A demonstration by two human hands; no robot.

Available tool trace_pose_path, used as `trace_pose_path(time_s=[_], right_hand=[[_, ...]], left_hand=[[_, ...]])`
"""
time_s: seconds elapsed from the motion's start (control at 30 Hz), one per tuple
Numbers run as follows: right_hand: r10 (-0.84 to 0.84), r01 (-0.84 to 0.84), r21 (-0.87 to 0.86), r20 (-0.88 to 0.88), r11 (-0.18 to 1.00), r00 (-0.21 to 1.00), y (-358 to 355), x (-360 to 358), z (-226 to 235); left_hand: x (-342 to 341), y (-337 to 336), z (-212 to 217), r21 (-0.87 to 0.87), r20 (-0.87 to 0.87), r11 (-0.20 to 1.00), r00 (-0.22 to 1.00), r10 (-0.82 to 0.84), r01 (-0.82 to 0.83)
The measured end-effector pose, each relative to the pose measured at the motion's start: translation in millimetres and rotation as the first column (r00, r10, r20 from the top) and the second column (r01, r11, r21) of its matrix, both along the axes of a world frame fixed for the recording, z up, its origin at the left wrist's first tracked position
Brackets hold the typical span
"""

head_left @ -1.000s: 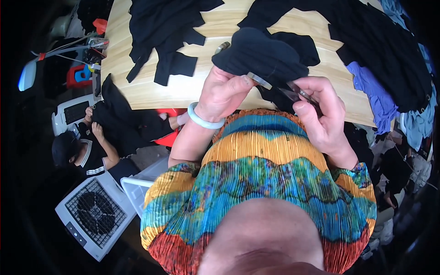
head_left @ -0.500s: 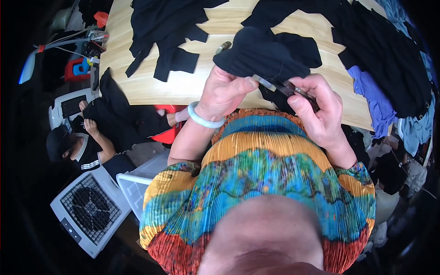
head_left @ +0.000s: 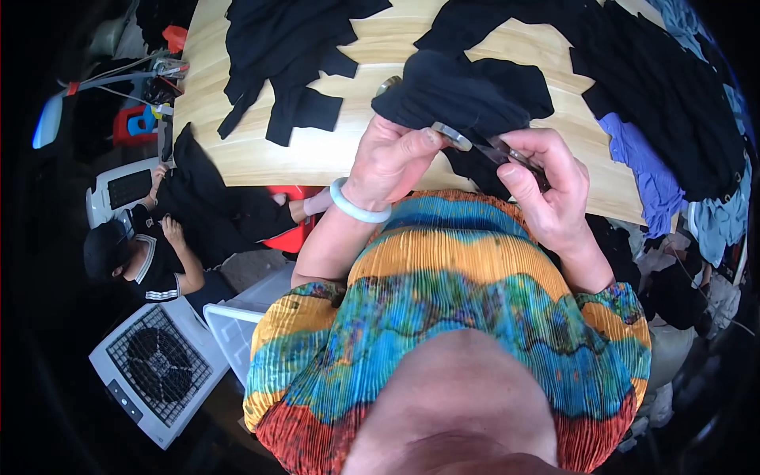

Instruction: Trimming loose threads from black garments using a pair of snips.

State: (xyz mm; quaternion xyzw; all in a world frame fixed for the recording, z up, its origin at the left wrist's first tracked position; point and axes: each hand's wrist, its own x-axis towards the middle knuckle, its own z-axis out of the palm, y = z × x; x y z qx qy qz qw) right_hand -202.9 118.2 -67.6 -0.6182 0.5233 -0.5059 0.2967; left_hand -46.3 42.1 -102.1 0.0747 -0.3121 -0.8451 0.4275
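Observation:
My left hand [head_left: 393,157], with a pale bangle on the wrist, pinches the edge of a black cloth piece [head_left: 467,99] at the near edge of the wooden table [head_left: 261,154]. My right hand [head_left: 548,190] grips dark-handled scissors [head_left: 495,149], whose metal blades point left toward my left thumb and meet the cloth. Both hands are close together in front of my multicoloured pleated top.
More black cloth pieces [head_left: 289,51] lie at the table's far left and a big black heap [head_left: 657,87] at the right, beside purple and blue fabric [head_left: 645,174]. Another person [head_left: 146,253] sits low at the left, near a white fan unit [head_left: 154,368] and a white bin [head_left: 237,321].
The view has shifted slightly; my hands stay on the cloth and scissors with only small movement. The seated person at the left has moved a little.

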Motion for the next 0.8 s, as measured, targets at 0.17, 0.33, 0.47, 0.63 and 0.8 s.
trace_pose_path(time_s=[0.17,0.33,0.47,0.63,0.8], right_hand=[[0.000,-0.001,-0.016,-0.033,1.000,0.999,-2.8,-0.8,1.4],[-0.002,0.002,0.014,-0.002,1.000,1.000,-4.2,1.0,-0.3],[0.007,-0.008,0.043,0.023,0.999,1.000,-6.3,4.4,1.5],[0.000,-0.013,0.091,0.137,0.996,0.991,-4.8,4.4,-1.8],[-0.145,0.114,0.102,0.394,0.988,0.907,-9.8,-10.0,3.7]], left_hand=[[0.4,-0.4,0.4,-0.003,0.049,1.000,0.999,0.002,-0.002],[-0.4,-0.1,-2.3,0.028,0.042,1.000,0.999,-0.007,0.006],[1.5,1.3,-2.0,0.008,0.068,1.000,0.998,0.007,-0.007],[1.5,-0.6,-7.8,0.006,0.066,1.000,0.998,-0.015,0.015],[9.5,0.1,-8.4,-0.003,0.092,0.999,0.995,-0.043,0.043]])
